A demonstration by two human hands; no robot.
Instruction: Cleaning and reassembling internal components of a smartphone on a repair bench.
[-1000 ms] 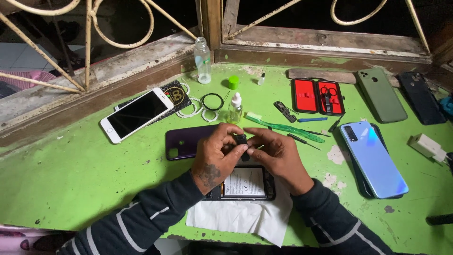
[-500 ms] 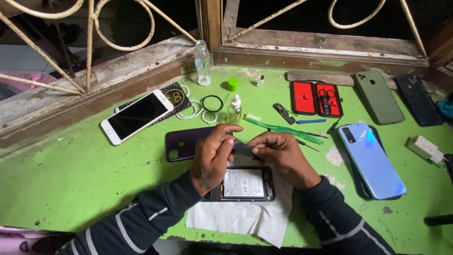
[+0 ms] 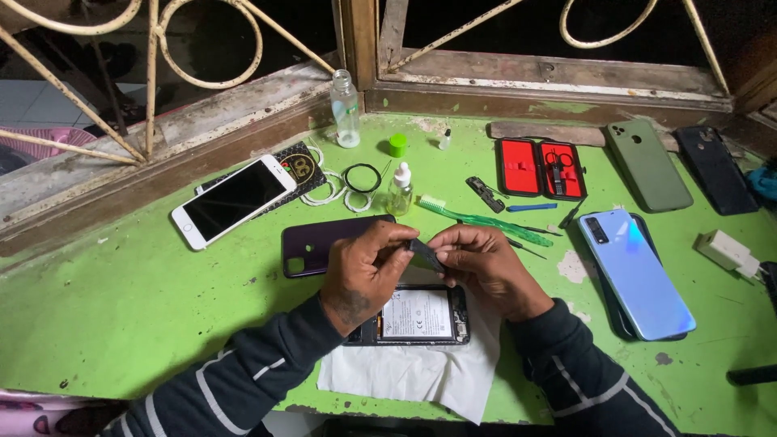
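Note:
Both of my hands meet over an opened phone (image 3: 421,316) whose battery and inner frame show; it lies on a white tissue (image 3: 421,372). My left hand (image 3: 364,271) and my right hand (image 3: 481,267) pinch a small dark flat part (image 3: 426,255) between their fingertips, just above the phone's top end. A dark purple back cover (image 3: 312,243) lies to the left of my left hand.
On the green table (image 3: 121,316) lie a white phone (image 3: 233,201), a light blue phone (image 3: 635,271), a green phone case (image 3: 647,164), a red tool case (image 3: 541,168), a green brush (image 3: 486,218), a clear bottle (image 3: 346,109), a dropper bottle (image 3: 399,190) and a white charger (image 3: 727,252).
The small dark part has shifted a little to the right between my fingertips and my hands have spread slightly. The opened phone has stayed on the tissue.

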